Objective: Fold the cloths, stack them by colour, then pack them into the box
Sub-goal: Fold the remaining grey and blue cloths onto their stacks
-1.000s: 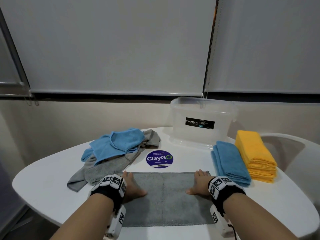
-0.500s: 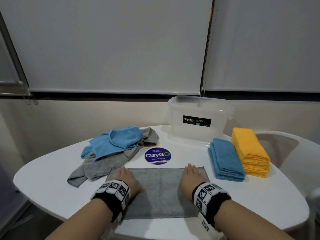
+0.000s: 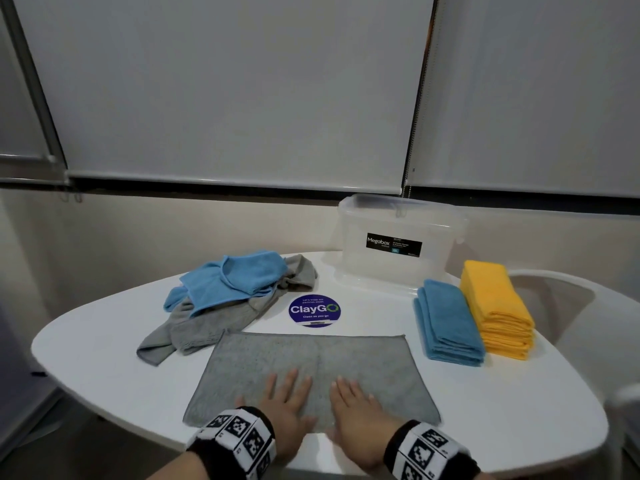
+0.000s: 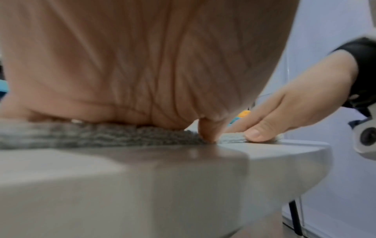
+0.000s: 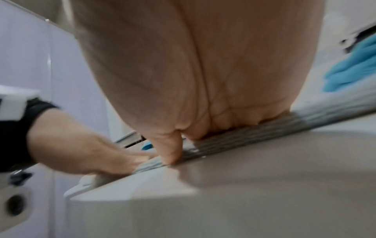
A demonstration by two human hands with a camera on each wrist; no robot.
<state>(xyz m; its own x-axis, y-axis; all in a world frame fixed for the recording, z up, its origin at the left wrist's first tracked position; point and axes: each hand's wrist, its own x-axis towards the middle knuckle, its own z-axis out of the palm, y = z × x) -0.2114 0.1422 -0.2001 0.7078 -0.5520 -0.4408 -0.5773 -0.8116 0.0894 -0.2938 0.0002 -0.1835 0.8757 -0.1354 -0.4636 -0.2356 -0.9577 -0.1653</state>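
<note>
Step in hand: smoothing the flat grey microfibre cloth [image 3: 311, 368], which lies on the white tabletop [image 3: 104, 358] just in front of the round purple sticker [image 3: 314, 310]. Left hand [image 3: 287, 407] and right hand [image 3: 356, 414] press it, fingers extended, gripping nothing. Next move probably calls for pinching one edge and folding across.

Matt, nubbly grey cloth [image 3: 311, 368] on smooth white table [image 3: 104, 358]; clear plastic box [image 3: 398, 251]

The person is wearing a black band on each wrist, ringed with white blocks that are carrying black-and-white square code markers. Both forearms are showing bare, without sleeves. The left hand [image 3: 287, 407] and right hand [image 3: 356, 410] are wearing no gloves or rings.
</note>
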